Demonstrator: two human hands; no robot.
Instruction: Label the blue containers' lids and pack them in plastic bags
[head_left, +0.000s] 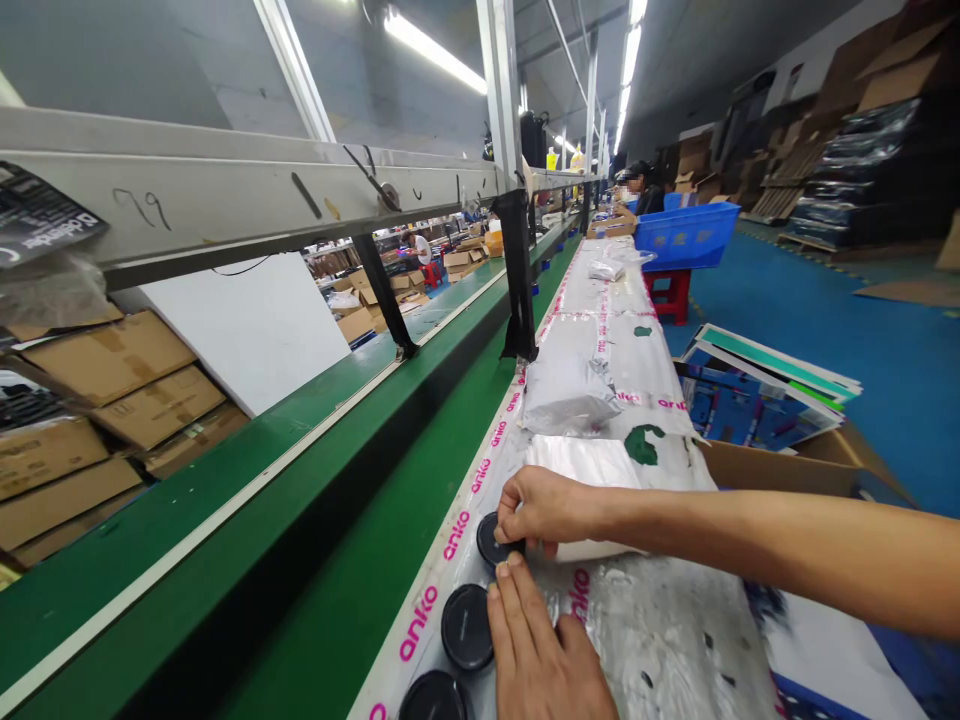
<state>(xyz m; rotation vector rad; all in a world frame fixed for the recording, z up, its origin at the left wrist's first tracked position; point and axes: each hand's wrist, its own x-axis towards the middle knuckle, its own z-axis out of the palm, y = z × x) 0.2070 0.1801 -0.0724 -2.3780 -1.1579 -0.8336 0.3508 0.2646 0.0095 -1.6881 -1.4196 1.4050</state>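
Three black round caps [466, 627] lie in a row along the left edge of the plastic-covered bench. My right hand [544, 508] reaches in from the right, its thumb and fingers pinched together over the farthest black cap [490, 538]; whether something small is between the fingertips is hidden. My left hand [546, 650] lies flat, palm down, fingers stretched, with its fingertips at the near edge of that cap and its side beside the middle one. A stack of clear plastic bags [581, 458] lies under and beyond my right hand.
A green conveyor belt [330, 600] runs along the bench's left, below a metal rail [285, 195] on black-wrapped posts. Beyond the bags lies a filled plastic bag [566, 400]. At right are a carton of colourful printed boxes [757, 400] and a blue bin [686, 238] on a red stool.
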